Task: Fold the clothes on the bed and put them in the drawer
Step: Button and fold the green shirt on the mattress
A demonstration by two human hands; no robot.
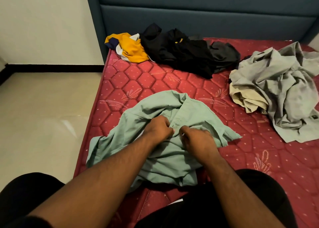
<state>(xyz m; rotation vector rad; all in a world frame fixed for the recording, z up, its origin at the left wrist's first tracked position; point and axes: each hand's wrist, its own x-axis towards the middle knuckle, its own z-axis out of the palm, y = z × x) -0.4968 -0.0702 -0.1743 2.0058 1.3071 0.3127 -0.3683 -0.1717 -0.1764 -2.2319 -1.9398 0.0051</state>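
Green shirt (165, 152) crumpled, unfolded, on red mattress (155, 79) nr its front-left edge. Yellow/white top (129, 50) bunched at mattress back-left corner; black clothes (183, 53) heaped beside it; grey pile (279, 89) at right side.

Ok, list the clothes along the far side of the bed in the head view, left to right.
Yellow and white garment → black clothes pile → grey clothes heap. The green shirt lies nearer, pinched by both hands.
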